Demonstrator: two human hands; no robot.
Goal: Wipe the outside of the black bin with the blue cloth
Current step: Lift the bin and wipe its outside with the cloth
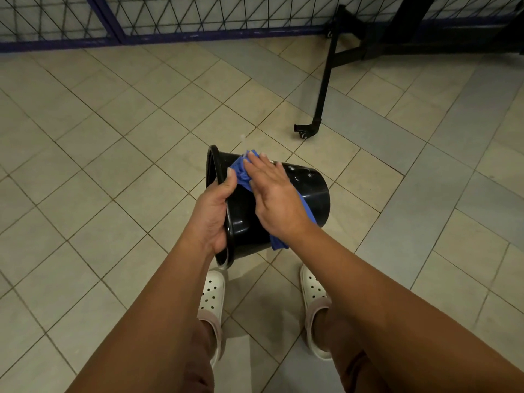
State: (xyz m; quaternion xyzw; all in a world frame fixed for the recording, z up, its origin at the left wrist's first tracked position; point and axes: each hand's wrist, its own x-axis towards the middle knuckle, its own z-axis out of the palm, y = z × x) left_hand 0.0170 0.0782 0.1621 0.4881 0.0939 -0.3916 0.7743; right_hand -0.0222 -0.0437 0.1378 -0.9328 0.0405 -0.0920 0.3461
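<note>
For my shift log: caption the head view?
With left hand gripping the black bin by the rim, right hand presses blue cloth on its outside.

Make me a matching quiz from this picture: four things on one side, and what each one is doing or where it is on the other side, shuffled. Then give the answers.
Column one
1. left hand
2. right hand
3. blue cloth
4. wheeled black leg

Column two
A. pressed flat on the cloth
B. stands on the floor tiles beyond the black bin
C. grips the bin's rim
D. sandwiched between a palm and the bin's side

Pairs: 1-C, 2-A, 3-D, 4-B
</note>
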